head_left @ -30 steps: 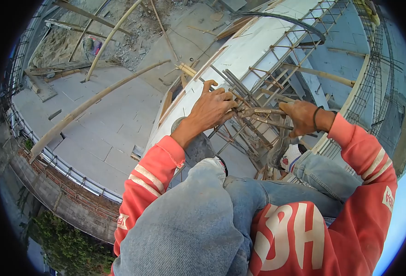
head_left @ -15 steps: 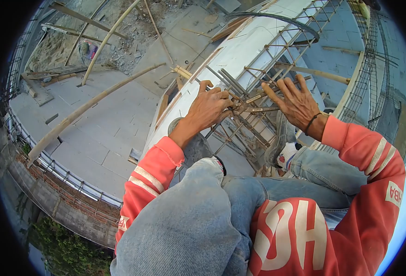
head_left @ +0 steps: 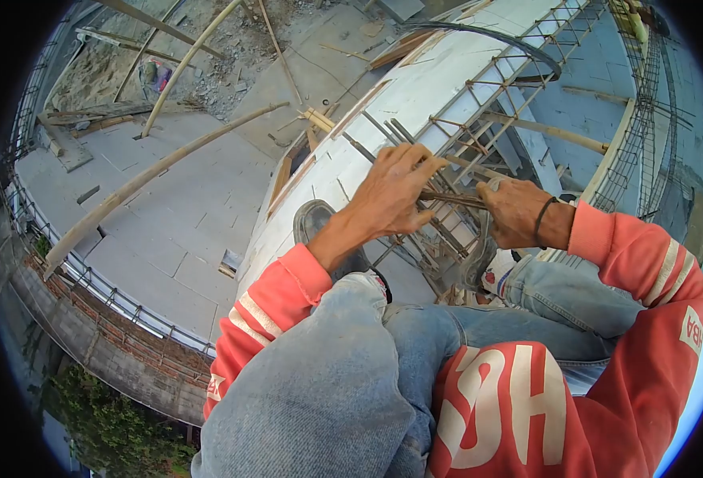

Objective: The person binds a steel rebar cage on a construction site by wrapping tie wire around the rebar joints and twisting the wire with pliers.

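Note:
My right hand is closed round the handle end of dark metal pincers, which point left toward the reinforcing bar cage between my feet. My left hand hovers over the cage by the pincers' head, palm down. Its fingers reach right and its thumb stands apart from them; nothing shows in its grip. Part of the cage and the tips of the pincers are hidden behind that hand. Several bar ends stick out beyond the left fingers.
My shoe rests on the white wall top. A long bar cage runs away along the wall, with a dark hoop over it. Wooden poles slant across the block floor at left. A drop with foliage lies below.
My right hand has gone from spread fingers above the pincers to a closed grip on their handles. My left hand has moved right and turned palm down, its fingers now stretched out.

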`<state>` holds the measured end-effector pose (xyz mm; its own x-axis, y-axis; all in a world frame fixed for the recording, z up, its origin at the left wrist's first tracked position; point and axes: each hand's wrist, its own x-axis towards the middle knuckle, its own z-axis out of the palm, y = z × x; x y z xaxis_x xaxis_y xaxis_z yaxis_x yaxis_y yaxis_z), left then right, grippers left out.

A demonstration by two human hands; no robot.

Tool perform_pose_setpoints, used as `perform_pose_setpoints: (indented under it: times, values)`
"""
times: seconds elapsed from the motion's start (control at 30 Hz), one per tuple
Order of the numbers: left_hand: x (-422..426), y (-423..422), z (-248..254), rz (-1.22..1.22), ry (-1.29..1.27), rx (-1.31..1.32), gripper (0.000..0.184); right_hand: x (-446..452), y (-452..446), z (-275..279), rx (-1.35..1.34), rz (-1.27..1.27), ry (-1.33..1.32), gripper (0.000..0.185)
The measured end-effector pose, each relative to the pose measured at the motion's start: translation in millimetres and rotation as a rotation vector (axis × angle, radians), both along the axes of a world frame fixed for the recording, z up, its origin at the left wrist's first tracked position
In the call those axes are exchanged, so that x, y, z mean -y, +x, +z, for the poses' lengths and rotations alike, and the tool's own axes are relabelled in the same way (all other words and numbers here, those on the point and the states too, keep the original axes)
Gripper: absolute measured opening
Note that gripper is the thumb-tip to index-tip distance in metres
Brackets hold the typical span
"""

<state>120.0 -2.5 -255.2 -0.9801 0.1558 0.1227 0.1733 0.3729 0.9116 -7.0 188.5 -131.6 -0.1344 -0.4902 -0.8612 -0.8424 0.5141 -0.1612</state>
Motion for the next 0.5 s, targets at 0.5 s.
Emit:
perform_pose_setpoints:
  times: [0.5]
  values:
    - [-82, -32, -24, 0.043, 0.142, 0.268, 0.061, 3, -16, -6, -0.515, 0.345, -0.200, 0.037]
